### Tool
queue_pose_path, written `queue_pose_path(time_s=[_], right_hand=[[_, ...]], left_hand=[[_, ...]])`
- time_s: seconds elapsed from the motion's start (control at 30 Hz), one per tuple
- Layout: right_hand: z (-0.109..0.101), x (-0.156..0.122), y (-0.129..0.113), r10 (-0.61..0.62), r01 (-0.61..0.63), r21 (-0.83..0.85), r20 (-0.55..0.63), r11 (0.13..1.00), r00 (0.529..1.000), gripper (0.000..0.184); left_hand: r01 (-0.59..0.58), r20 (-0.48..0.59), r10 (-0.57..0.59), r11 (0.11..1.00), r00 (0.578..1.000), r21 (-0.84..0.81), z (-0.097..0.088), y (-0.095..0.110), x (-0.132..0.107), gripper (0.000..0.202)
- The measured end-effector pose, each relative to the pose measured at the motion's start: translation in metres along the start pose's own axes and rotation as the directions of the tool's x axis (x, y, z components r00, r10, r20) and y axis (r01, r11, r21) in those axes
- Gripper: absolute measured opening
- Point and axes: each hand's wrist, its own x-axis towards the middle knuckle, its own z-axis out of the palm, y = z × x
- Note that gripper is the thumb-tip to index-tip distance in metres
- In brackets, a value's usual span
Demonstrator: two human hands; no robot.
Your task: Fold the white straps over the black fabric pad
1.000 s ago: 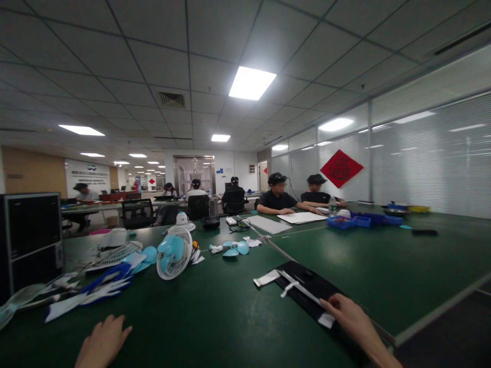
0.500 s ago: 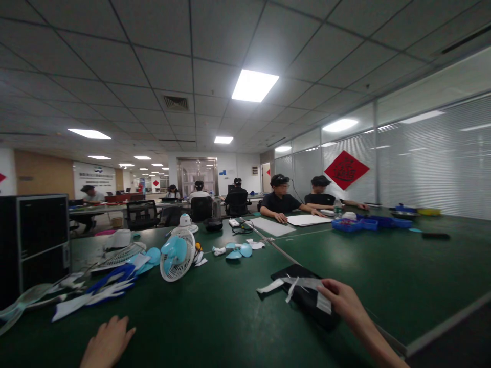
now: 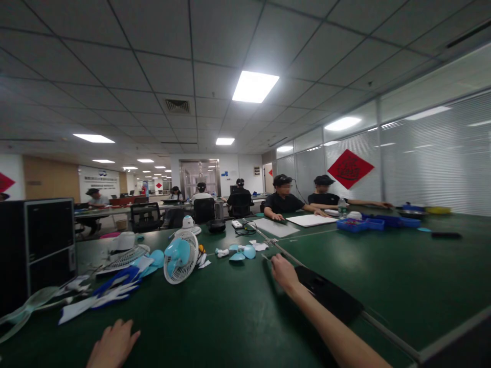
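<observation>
My right hand (image 3: 284,273) has reached over the table, fingers curled and closed in a pinch. A thin pale strip end (image 3: 265,257) pokes out past the fingertips; the rest of it is hidden by the hand. Beside that hand and under the forearm lies a flat black object (image 3: 332,295), its exact kind unclear. My left hand (image 3: 115,343) rests low at the table's front, fingers outstretched, thumb apart and nothing in it. White and blue gloves (image 3: 109,294) are the nearest things to it.
A small fan with blue blades (image 3: 179,256) and loose blue fan blades (image 3: 241,252) lie on the green table (image 3: 226,312). A black computer case (image 3: 49,245) stands left. Blue trays (image 3: 353,225) sit at the right back. Two people sit across, near white sheets (image 3: 311,220).
My right hand has moved left and away from me, taking the whitish strips off the black object, whose top now shows bare. My left hand has barely moved.
</observation>
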Motion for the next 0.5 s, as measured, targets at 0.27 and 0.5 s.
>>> queue_pose_path(time_s=[0.27,0.5], right_hand=[[0.001,-0.017,0.013,0.057,-0.052,-0.078,0.059,0.996,0.997,0.03],[-0.029,-0.032,0.098,0.26,-0.224,-0.343,0.062,0.912,0.964,0.026]], left_hand=[[-0.017,0.015,0.017,1.0,1.0,-0.014,0.0,-0.004,0.002,0.054],[-0.005,-0.021,0.004,0.999,1.0,-0.043,0.0,0.001,-0.002,0.052]])
